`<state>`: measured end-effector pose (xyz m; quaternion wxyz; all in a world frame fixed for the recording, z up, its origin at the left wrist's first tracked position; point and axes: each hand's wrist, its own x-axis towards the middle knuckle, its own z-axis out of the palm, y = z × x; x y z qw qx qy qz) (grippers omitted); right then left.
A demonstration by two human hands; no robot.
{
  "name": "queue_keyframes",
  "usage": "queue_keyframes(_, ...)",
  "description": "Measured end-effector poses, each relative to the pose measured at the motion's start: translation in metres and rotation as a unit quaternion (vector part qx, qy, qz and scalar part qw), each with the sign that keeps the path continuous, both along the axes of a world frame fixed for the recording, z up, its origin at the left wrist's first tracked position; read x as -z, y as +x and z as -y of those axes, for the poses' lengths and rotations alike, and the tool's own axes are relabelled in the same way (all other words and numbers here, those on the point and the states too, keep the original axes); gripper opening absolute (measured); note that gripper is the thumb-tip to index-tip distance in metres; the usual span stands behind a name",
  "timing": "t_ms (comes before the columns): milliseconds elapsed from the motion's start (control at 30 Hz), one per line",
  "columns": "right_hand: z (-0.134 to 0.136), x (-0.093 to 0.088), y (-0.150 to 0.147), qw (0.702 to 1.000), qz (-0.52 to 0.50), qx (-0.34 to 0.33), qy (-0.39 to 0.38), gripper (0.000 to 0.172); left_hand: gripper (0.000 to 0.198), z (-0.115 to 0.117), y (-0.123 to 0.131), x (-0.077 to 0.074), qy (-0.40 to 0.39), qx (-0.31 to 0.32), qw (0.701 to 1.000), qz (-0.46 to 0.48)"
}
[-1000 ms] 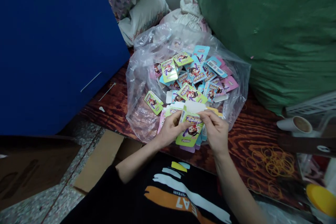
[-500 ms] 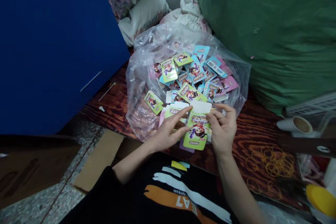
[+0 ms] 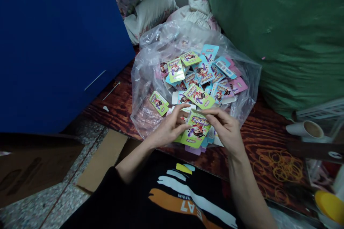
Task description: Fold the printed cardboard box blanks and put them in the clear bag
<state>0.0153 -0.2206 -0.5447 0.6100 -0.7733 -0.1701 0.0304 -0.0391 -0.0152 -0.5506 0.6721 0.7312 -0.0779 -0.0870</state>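
Observation:
A green printed card box (image 3: 196, 128) is held between my two hands, over the near edge of a clear plastic bag (image 3: 145, 114). Fingers of my left hand (image 3: 169, 127) grip its left side. At its upper right, my right hand (image 3: 225, 128) pinches the top edge with thumb and fingers. Several blue, pink, purple and green boxes lie loose on the bag, among them a green one (image 3: 199, 96) just beyond my hands and another (image 3: 159, 103) off to the left. A purple piece (image 3: 192, 150) shows under the held box.
Rubber bands (image 3: 285, 164) lie on the wooden table (image 3: 115, 111) at right, near a cup (image 3: 305, 129) and a yellow lid (image 3: 329, 205). A large green sack (image 3: 285, 35) stands at back right, a blue panel (image 3: 59, 50) at left. Cardboard (image 3: 102, 162) lies lower left.
The white flap at the top of the held green box no longer stands up in view. My right hand has turned inward over the top edge. The view has shifted slightly.

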Motion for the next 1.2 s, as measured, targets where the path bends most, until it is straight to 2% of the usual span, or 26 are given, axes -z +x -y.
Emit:
queue_keyframes(100, 0.002, 0.001, -0.001, 1.0, -0.012, -0.024, 0.002, 0.012, 0.054, 0.0, -0.002, 0.004, 0.013, 0.018, 1.0, 0.007)
queue_keyframes(267, -0.004, 0.007, -0.003, 0.995, -0.087, 0.042, 0.035, 0.019, 0.051, -0.002, -0.003, 0.006, 0.072, 0.048, 0.995, 0.049)
queue_keyframes(367, -0.005, 0.007, -0.001, 0.992, -0.093, 0.066, 0.056, 0.021, 0.052, -0.002, -0.003, 0.004, 0.07, 0.066, 0.994, 0.051)
queue_keyframes(567, 0.011, 0.006, -0.001, 0.998, -0.049, -0.035, 0.0, 0.015, 0.054, -0.002, -0.005, 0.008, 0.044, 0.051, 0.997, 0.038)
queue_keyframes(667, 0.018, 0.009, -0.009, 0.999, -0.002, -0.034, -0.026, 0.016, 0.058, -0.001, -0.004, 0.012, 0.042, 0.032, 0.998, 0.029)
queue_keyframes(800, 0.022, 0.014, -0.02, 0.998, 0.026, -0.045, -0.045, 0.015, 0.047, -0.001, -0.001, 0.018, 0.056, 0.086, 0.992, 0.074)
queue_keyframes(933, 0.024, 0.019, -0.022, 0.997, -0.022, -0.06, -0.046, 0.014, 0.04, -0.007, -0.004, 0.016, 0.082, 0.112, 0.987, 0.084)
queue_keyframes(1033, 0.022, 0.026, -0.019, 0.997, -0.068, 0.017, -0.012, 0.024, 0.043, -0.018, 0.004, 0.005, 0.052, 0.064, 0.996, 0.041)
queue_keyframes(1100, 0.015, 0.031, -0.015, 0.994, -0.067, 0.085, -0.005, 0.026, 0.051, -0.027, 0.025, -0.004, 0.024, -0.003, 0.999, 0.038)
queue_keyframes(1133, 0.009, 0.033, -0.014, 0.994, -0.052, 0.095, -0.023, 0.026, 0.055, -0.032, 0.041, -0.008, 0.018, -0.041, 0.998, 0.054)
queue_keyframes(1200, -0.005, 0.035, -0.011, 0.993, 0.0, 0.046, -0.11, 0.026, 0.065, -0.039, 0.08, -0.014, 0.029, -0.117, 0.985, 0.127)
